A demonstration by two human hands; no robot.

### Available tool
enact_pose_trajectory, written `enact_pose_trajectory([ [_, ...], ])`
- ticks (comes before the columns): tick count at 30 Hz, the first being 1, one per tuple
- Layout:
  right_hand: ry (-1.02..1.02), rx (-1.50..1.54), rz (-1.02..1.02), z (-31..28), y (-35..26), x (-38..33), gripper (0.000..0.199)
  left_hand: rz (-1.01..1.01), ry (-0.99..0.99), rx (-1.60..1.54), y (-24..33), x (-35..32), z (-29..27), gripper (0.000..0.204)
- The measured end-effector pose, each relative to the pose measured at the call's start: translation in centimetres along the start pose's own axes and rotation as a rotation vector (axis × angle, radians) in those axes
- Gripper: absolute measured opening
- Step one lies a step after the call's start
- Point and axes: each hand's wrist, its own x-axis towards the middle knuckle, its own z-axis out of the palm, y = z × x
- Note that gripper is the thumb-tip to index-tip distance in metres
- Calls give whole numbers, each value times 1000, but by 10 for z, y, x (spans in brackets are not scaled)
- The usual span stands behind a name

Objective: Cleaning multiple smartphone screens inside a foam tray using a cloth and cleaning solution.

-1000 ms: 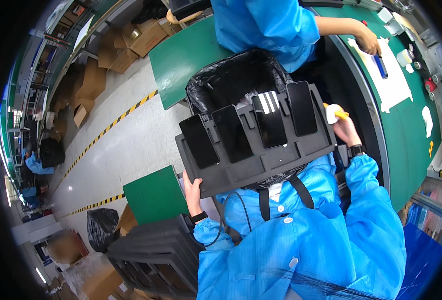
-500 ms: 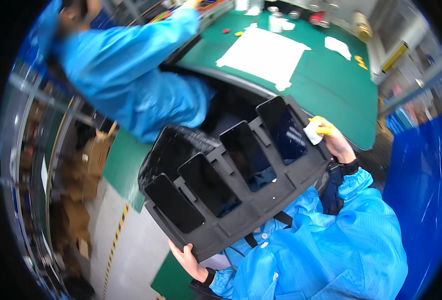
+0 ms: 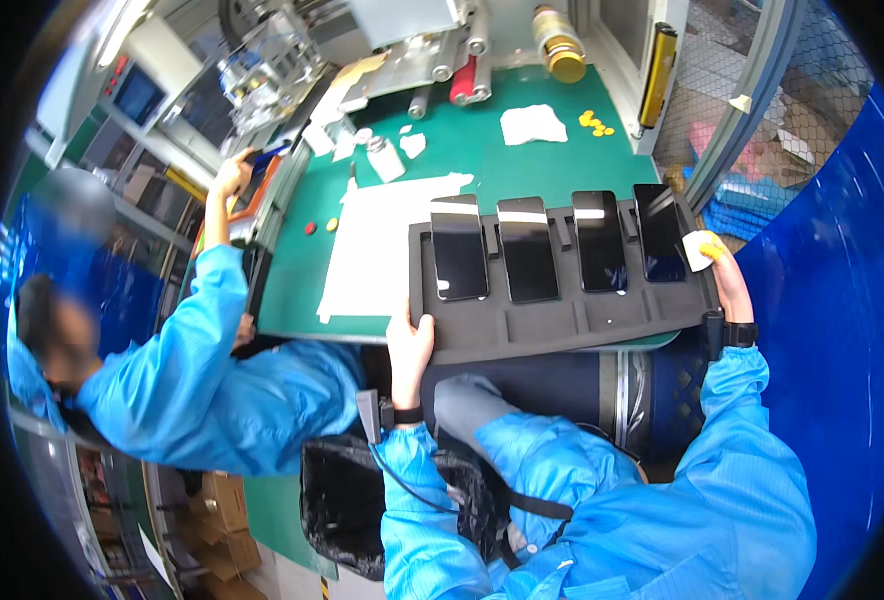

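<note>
A black foam tray (image 3: 584, 318) is held level between my hands over the front edge of the green table. Several dark smartphones lie side by side in its slots, from the leftmost phone (image 3: 460, 255) to the rightmost phone (image 3: 659, 235). My left hand (image 3: 409, 345) grips the tray's left front corner, thumb on top. At the tray's right end my right hand (image 3: 731, 285) closes on the edge, with yellow finger cots (image 3: 711, 250) on its fingertips and a folded white wipe (image 3: 696, 256) pinched there. Whether the tray touches the table cannot be seen.
A white sheet (image 3: 362, 235) lies on the green table (image 3: 482, 130), with a white bottle (image 3: 385, 160) and crumpled wipe (image 3: 534, 124) behind. To the left sits a co-worker in a blue smock (image 3: 232, 400). A black-lined bin (image 3: 347, 505) stands below; a blue curtain (image 3: 832, 300) hangs right.
My view and body have turned toward the table. The tray has swung from a steep tilt beside it to nearly level over its front edge, both hands still gripping it.
</note>
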Motion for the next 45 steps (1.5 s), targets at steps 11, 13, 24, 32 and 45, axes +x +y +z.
enact_pose_trajectory([
  [11, 362, -745, -171, -10, 37, 32, 33, 132, 122, 265, -19, 134, 62, 39],
  [13, 452, -524, -205, 3, 45, 21, 37, 101, 87, 247, -19, 145, 67, 38],
  [24, 376, -462, -370, 5, 29, 76, 26, 230, 116, 277, -19, 187, 97, 44],
  [32, 443, -807, -566, -17, 41, 104, 26, 282, 283, 621, -11, 178, 106, 20],
  [45, -905, 385, 83, 231, 5, -41, 38, 173, 570, 227, 82, -165, -38, 21],
])
